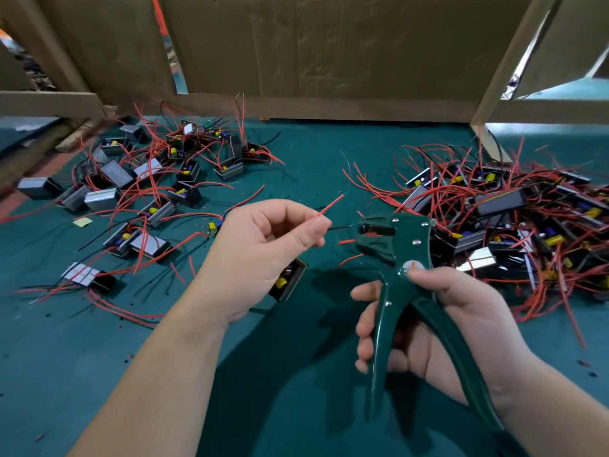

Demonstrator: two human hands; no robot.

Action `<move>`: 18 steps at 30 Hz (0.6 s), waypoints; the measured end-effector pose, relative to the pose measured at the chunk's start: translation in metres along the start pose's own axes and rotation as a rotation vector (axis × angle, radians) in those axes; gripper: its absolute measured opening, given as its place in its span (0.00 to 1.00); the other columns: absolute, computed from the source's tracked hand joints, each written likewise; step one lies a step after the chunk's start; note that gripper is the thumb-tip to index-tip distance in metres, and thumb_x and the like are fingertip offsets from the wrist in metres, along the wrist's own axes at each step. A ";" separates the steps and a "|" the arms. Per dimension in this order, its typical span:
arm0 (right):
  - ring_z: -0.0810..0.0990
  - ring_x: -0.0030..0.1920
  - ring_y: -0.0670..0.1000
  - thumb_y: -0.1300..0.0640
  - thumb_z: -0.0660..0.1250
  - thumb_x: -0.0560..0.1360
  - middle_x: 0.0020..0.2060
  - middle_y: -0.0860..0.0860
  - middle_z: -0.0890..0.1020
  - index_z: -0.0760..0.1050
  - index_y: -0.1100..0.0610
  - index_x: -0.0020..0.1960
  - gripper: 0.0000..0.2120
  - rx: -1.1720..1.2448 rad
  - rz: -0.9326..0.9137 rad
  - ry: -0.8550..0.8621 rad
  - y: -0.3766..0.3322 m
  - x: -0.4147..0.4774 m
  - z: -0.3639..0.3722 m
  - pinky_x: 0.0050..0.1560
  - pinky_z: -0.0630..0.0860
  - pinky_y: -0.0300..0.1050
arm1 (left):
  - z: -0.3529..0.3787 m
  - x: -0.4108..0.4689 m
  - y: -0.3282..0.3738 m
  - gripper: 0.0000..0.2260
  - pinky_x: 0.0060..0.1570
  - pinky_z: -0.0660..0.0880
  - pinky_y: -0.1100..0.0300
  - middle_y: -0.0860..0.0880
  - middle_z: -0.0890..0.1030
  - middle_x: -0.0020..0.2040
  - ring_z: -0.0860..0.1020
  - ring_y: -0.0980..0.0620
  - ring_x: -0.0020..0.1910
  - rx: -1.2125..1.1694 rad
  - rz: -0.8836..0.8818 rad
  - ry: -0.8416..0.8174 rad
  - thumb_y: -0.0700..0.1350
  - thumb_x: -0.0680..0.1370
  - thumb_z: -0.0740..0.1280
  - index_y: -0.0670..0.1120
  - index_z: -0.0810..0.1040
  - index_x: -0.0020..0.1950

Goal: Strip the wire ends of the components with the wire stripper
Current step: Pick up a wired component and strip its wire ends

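Feeding stage of one stripping cycle. The left hand (263, 255) pinches two leads between thumb and forefinger: a black wire (342, 227) that points level toward the tool, and a red wire (331, 204) that angles up and away. Their component (288, 282), a small dark case with a yellow part inside, hangs just under that hand, above the table. The right hand (445, 318) is wrapped round the handles of the green wire stripper (412, 252), thumb up near the pivot. The handles stand spread and the jaws look parted. The black wire's tip lies at the mouth of the jaws; whether it has entered cannot be told.

Judged next move: seat the black end squarely between the jaws, keep the pinch firm close behind it, then squeeze the handles. The red lead appears to come after.

The table (296, 166) is covered in dark green cloth, speckled with small red and dark scraps (583, 362) that are probably cut insulation. A looser heap of components (141, 192) spreads at far left, and a denser tangle (510, 225) lies at right, just behind the stripper's head. Which heap is finished cannot be told. Brown cardboard panels (329, 44) stand along the table's far edge, with gaps between them showing little of the room beyond.
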State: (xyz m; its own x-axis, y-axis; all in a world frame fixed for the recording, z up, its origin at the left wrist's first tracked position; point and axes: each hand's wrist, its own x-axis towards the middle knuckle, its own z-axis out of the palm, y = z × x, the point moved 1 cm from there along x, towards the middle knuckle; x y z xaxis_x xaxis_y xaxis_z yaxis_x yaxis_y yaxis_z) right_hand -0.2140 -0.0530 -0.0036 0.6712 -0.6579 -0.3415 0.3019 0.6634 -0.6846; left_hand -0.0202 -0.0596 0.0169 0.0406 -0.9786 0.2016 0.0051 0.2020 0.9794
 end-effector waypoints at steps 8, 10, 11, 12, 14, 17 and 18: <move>0.80 0.35 0.64 0.51 0.76 0.59 0.36 0.66 0.79 0.79 0.67 0.46 0.23 0.010 0.081 -0.219 0.001 -0.005 0.005 0.41 0.79 0.58 | 0.000 0.001 -0.003 0.06 0.40 0.73 0.73 0.55 0.85 0.37 0.80 0.63 0.37 -0.024 -0.015 -0.018 0.38 0.68 0.70 0.45 0.82 0.44; 0.80 0.35 0.63 0.51 0.77 0.58 0.36 0.66 0.79 0.79 0.67 0.45 0.23 0.024 0.072 -0.182 0.002 -0.004 0.007 0.41 0.79 0.58 | 0.001 0.001 -0.003 0.06 0.41 0.73 0.73 0.55 0.85 0.37 0.80 0.63 0.38 -0.015 -0.005 -0.012 0.39 0.68 0.70 0.45 0.82 0.43; 0.80 0.34 0.63 0.51 0.77 0.58 0.36 0.67 0.79 0.78 0.67 0.45 0.24 0.031 0.071 -0.156 0.002 -0.003 0.007 0.40 0.79 0.58 | 0.001 0.001 -0.003 0.06 0.41 0.73 0.73 0.55 0.85 0.37 0.81 0.63 0.38 -0.020 0.004 -0.005 0.40 0.67 0.70 0.45 0.82 0.43; 0.80 0.35 0.64 0.50 0.77 0.57 0.36 0.67 0.78 0.78 0.67 0.45 0.24 0.037 0.072 -0.134 0.002 -0.003 0.006 0.40 0.79 0.58 | 0.002 0.001 -0.003 0.06 0.41 0.73 0.73 0.55 0.85 0.36 0.81 0.63 0.38 -0.023 0.016 0.002 0.41 0.67 0.70 0.45 0.82 0.43; 0.80 0.35 0.64 0.50 0.77 0.58 0.36 0.67 0.78 0.78 0.67 0.45 0.25 0.039 0.079 -0.129 0.001 -0.002 0.006 0.40 0.79 0.58 | 0.002 0.001 -0.003 0.05 0.42 0.74 0.72 0.54 0.85 0.36 0.81 0.62 0.38 -0.024 0.034 0.009 0.41 0.67 0.70 0.45 0.82 0.42; 0.81 0.36 0.63 0.50 0.75 0.62 0.36 0.65 0.79 0.78 0.66 0.46 0.21 0.024 0.079 -0.213 0.001 -0.005 0.006 0.41 0.78 0.57 | 0.004 0.000 -0.003 0.04 0.42 0.74 0.71 0.54 0.85 0.36 0.81 0.62 0.38 -0.013 0.038 -0.015 0.41 0.67 0.70 0.48 0.83 0.40; 0.81 0.36 0.63 0.51 0.75 0.63 0.36 0.65 0.79 0.78 0.65 0.46 0.20 0.015 0.072 -0.232 0.001 -0.006 0.006 0.41 0.78 0.57 | 0.005 0.000 -0.004 0.04 0.41 0.74 0.72 0.55 0.84 0.36 0.80 0.63 0.37 0.002 0.041 -0.024 0.41 0.67 0.70 0.49 0.83 0.39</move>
State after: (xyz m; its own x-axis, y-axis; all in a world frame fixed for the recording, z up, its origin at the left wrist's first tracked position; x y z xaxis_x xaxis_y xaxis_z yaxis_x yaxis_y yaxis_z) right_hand -0.2137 -0.0460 0.0019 0.8280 -0.5109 -0.2309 0.2570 0.7119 -0.6536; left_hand -0.0247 -0.0606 0.0134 0.0162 -0.9701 0.2421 0.0015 0.2422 0.9702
